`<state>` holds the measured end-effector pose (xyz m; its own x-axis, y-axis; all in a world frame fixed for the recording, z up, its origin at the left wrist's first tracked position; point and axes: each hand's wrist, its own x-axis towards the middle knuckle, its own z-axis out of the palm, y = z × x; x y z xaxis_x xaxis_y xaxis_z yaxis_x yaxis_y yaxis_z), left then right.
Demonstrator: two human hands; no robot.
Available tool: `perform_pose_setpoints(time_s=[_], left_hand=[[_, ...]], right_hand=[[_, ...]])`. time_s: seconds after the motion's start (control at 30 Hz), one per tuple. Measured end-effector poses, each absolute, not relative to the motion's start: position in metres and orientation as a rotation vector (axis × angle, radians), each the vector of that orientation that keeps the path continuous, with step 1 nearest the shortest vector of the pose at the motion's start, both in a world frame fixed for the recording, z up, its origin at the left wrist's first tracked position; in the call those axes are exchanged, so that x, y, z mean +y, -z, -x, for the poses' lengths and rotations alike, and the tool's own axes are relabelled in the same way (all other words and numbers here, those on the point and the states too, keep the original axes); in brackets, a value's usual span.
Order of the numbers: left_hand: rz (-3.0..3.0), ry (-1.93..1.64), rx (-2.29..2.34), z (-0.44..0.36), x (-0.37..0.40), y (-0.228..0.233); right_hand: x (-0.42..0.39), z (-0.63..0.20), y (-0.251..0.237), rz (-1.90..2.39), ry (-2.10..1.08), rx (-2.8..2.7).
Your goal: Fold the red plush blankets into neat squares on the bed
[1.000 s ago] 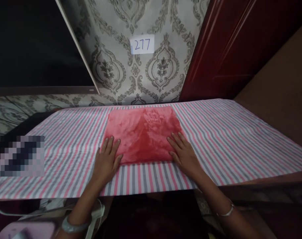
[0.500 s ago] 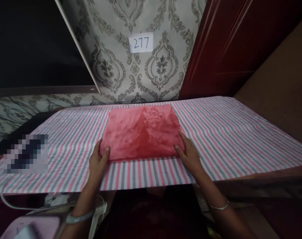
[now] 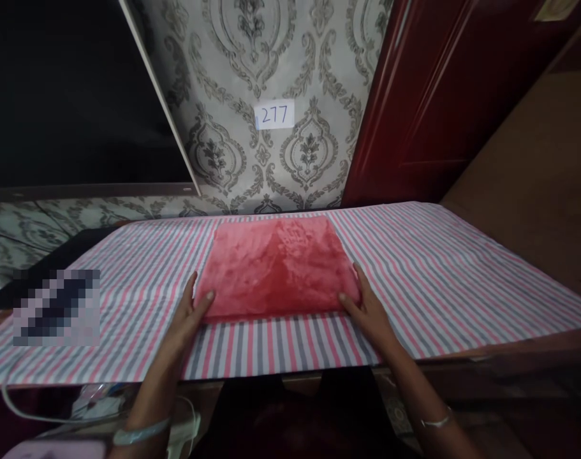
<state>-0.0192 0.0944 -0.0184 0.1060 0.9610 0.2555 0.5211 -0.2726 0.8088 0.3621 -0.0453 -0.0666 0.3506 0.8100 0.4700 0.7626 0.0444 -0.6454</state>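
Observation:
A folded red plush blanket (image 3: 275,268) lies flat on a striped tablecloth (image 3: 414,274), its nap lighter in some patches and darker in the middle. My left hand (image 3: 192,312) holds its near left corner, thumb on top and fingers along the side. At the near right corner, my right hand (image 3: 367,306) has the same hold, with the thumb pressing the top and the fingers against the outer edge. Both hands' lower fingers are partly hidden. Bangles circle both wrists.
A large dark screen (image 3: 80,95) stands at the back left. Behind the table is patterned wallpaper with a paper label (image 3: 274,115) reading 277. A dark red door panel (image 3: 414,108) rises at the right. A blurred-out item (image 3: 55,307) lies on the left. A white cable (image 3: 36,417) hangs below.
The view has tilted up slightly, so everything sits lower in the picture. The blanket keeps its place on the cloth, and both hands stay at its near corners with fingers slightly shifted.

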Motion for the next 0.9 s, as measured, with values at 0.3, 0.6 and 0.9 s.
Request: perform_pose_setpoints(time_s=[0.3, 0.6, 0.9], left_hand=[[-2.374, -0.767, 1.357, 0.029, 0.074, 0.025], [-2.616, -0.913, 1.519, 0.025, 0.091, 0.013], [-2.240, -1.491, 1.302, 0.012, 0.090, -0.154]], right_hand=[[-0.059, -0.355, 0.058, 1.718, 0.389, -1.875], [-0.033, -0.364, 0.041, 1.649, 0.488, -1.954], [-0.042, -0.386, -0.133, 1.511, 0.511, -1.525]])
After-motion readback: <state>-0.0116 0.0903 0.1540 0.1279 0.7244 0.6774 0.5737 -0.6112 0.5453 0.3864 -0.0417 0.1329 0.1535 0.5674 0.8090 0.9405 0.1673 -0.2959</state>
